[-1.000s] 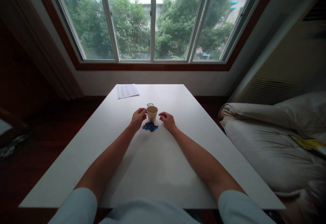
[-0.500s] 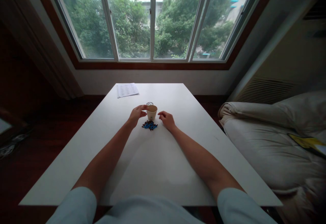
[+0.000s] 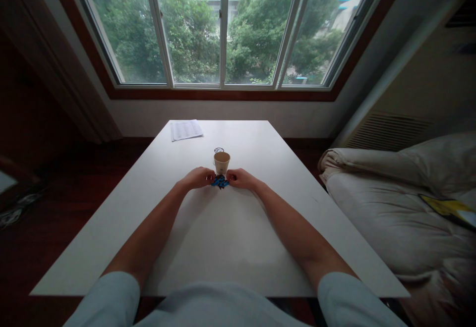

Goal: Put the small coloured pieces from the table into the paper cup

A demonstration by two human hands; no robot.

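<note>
The person's two hands were held low over a white table [image 3: 230, 243], at opposite sides of a small pile of blue and dark brown pieces [image 3: 220, 183]. The pile was situated near the middle of the tabletop, directly in front of a paper cup [image 3: 222, 165], by which it was almost met. The left hand [image 3: 199, 177] was placed at the pile's left edge, with its fingers bent and drawn toward the thumb; the right hand [image 3: 241, 178] was placed at the right edge, with its fingers curled inward. Whether a piece was pinched in either hand could not be told, as the fingertips were too small to be resolved. The cup was stood upright, its open mouth turned up, and was gripped by neither hand. Behind it a thin, dark, looped object [image 3: 218, 150] was seen. Printed sheets [image 3: 186, 130] were laid near the table's far left corner. Both forearms were extended from pale short sleeves [image 3: 115, 292]. Beyond the table a window [image 3: 193, 39] was set in the wall, through which trees [image 3: 253, 34] were seen; to the right, a pale padded seat [image 3: 375, 208] was partly shown.
</note>
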